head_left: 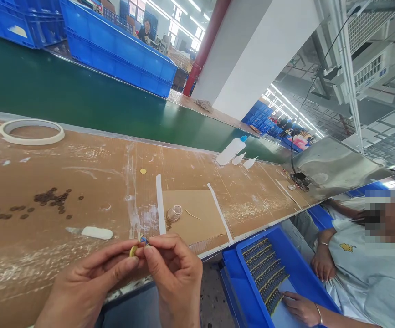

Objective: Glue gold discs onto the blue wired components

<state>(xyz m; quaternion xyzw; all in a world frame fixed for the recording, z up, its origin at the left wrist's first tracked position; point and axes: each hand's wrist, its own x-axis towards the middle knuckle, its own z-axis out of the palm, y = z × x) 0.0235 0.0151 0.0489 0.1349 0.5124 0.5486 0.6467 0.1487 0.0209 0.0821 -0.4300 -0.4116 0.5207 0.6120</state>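
In front of me, both hands meet over the table's near edge. My left hand is closed, pinching a small yellow disc between thumb and fingers. Right beside it, my right hand grips a tiny blue piece in its fingertips; whether the blue piece is joined to the disc I cannot tell. A white-handled knife lies just beyond my left hand. Farther back, another yellow disc rests flat on the table. To the right, a small clear cup stands on a cardboard sheet.
Dark round discs lie scattered at left, near a tape roll. White bottles stand toward the back. A green conveyor carries blue crates. At right, a co-worker's hand reaches into a blue bin holding rows of small parts.
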